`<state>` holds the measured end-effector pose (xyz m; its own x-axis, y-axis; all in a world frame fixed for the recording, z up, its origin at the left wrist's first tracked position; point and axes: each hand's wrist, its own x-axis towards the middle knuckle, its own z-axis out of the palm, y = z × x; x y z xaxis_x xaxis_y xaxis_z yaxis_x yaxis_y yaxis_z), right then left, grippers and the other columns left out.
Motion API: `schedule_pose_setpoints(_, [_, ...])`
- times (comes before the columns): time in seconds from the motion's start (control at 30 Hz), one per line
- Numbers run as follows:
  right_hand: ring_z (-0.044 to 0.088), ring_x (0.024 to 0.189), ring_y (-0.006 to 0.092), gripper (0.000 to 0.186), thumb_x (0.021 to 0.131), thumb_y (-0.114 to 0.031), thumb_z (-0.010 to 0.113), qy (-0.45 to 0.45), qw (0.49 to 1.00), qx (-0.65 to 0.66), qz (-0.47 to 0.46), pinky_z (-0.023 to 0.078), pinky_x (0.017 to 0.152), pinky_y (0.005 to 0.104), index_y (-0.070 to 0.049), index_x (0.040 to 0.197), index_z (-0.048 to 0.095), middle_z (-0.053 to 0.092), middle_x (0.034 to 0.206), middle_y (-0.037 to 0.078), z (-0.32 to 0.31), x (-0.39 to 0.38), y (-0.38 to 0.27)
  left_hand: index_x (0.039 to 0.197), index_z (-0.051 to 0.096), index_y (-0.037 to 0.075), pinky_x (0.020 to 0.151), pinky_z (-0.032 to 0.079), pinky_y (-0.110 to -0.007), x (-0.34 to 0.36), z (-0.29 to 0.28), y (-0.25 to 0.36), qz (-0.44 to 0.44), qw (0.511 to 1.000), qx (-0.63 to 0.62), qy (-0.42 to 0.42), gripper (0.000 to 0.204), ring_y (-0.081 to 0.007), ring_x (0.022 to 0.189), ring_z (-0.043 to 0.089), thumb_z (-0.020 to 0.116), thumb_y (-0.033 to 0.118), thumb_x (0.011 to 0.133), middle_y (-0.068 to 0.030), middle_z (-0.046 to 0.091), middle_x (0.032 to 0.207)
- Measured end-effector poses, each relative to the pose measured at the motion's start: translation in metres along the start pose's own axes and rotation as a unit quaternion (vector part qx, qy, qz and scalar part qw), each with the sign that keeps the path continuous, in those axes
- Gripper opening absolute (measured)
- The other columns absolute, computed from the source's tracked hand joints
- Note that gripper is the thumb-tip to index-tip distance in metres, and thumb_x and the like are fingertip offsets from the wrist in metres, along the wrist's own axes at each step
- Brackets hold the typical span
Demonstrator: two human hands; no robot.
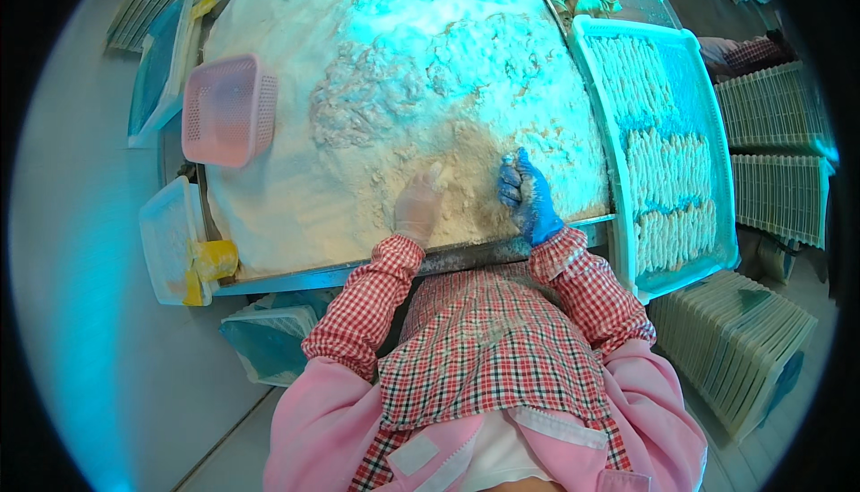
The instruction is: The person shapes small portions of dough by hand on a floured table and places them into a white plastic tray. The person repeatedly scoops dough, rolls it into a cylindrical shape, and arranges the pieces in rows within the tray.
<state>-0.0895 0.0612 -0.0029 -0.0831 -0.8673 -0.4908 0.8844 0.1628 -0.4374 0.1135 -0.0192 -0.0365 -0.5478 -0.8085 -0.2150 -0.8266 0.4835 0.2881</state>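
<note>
A wide heap of white flour (278,210) covers the worktop in front of me, with lumpy flour-coated pieces (367,102) piled in its middle and far part. My left hand (418,207), in a pale glove dusted with flour, lies in the flour near the front edge, its fingers stretched forward. Just to its right, my right hand (530,198) wears a blue glove and is closed, fingers curled; what it holds is hidden. A light blue tray (624,214) on the right bears rows of floured strips (670,170).
A pink perforated basket (224,111) sits on the flour at left. White trays (170,241) with yellow tape stand beyond the left edge. Stacked trays (730,349) are at right, and a person's checked sleeve (754,55) shows at the far right. A metal edge (475,255) runs before me.
</note>
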Motion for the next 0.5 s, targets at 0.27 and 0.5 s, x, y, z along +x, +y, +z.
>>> schedule_pose_setpoints(0.27, [0.059, 0.1, 0.0216, 0.048, 0.098, -0.039, 0.046, 0.061, 0.993, -0.084, 0.052, 0.052, 0.082, 0.0382, -0.004, 0.13, 0.045, 0.056, 0.118, 0.013, 0.026, -0.021, 0.021, 0.141, 0.041, 0.013, 0.114, 0.02, -0.05, 0.012, -0.028, 0.088, 0.098, 0.952, 0.079, 0.279, 0.054, -0.0324, 0.133, 0.037, 0.051, 0.038, 0.093, -0.0127, 0.044, 0.143])
schedule_pose_setpoints(0.5, [0.043, 0.126, 0.0254, 0.055, 0.1, -0.042, 0.038, -0.122, 0.963, 0.235, -0.055, 0.034, 0.106, 0.0445, -0.008, 0.143, 0.034, 0.038, 0.144, 0.013, 0.001, -0.011, 0.027, 0.149, 0.023, 0.01, 0.119, 0.001, -0.047, 0.014, -0.053, 0.126, 0.211, 0.97, -0.053, 0.108, 0.062, -0.0303, 0.145, 0.014, 0.043, 0.037, 0.097, -0.0127, 0.024, 0.155])
